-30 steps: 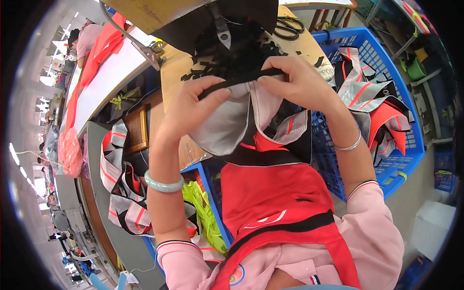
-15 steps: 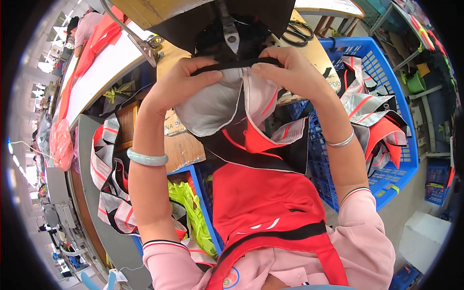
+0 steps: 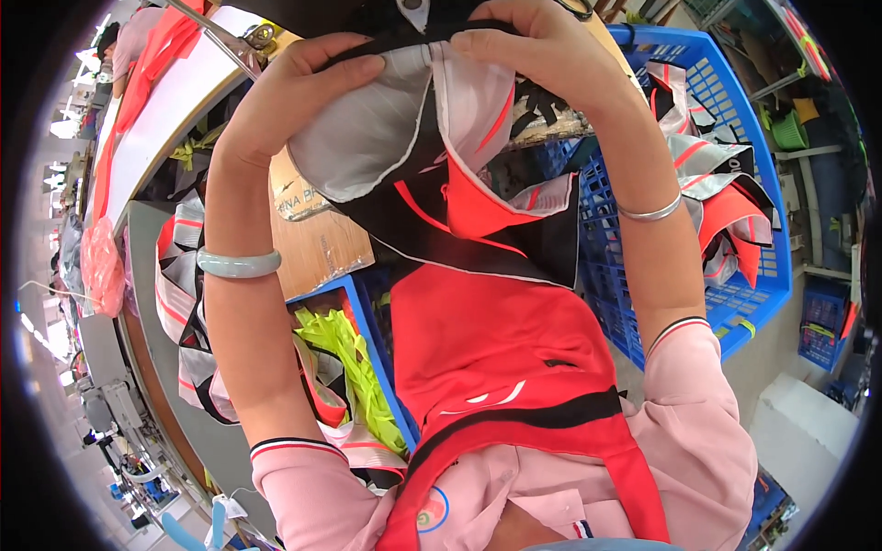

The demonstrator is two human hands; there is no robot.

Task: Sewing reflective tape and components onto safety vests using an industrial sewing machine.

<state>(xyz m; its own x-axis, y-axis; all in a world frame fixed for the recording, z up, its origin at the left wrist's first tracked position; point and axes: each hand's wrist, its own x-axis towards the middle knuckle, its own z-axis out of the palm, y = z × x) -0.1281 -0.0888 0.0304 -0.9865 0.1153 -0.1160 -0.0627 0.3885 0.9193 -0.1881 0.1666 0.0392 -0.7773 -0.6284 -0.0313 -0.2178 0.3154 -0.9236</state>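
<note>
A sewn fabric piece [image 3: 367, 138] in silver-grey, black and coral hangs between my hands, its upper edge bordered by a black band [image 3: 404, 44]. My left hand [image 3: 294, 92] pinches the band's left part between thumb and fingers. Gripping its right part, my right hand [image 3: 542, 50] has the thumb lying on the grey face. The band is held taut between them, close below the sewing machine's metal foot [image 3: 413, 13]. The piece's lower corner drapes toward my red apron [image 3: 496, 340]. Some fingertips are hidden behind the fabric.
At the right, a blue basket [image 3: 781, 266] holds similar fabric pieces. More pieces [image 3: 179, 303] hang at the left, beside yellow-green strips [image 3: 344, 367] in a blue-edged container. Scissors [image 3: 577, 7] lie by the machine. Farther left, a person sits at a white table [image 3: 175, 110].
The view has shifted, so machine, hands and fabric appear higher and more of the machine is cut off. Both hands keep their hold on the band.
</note>
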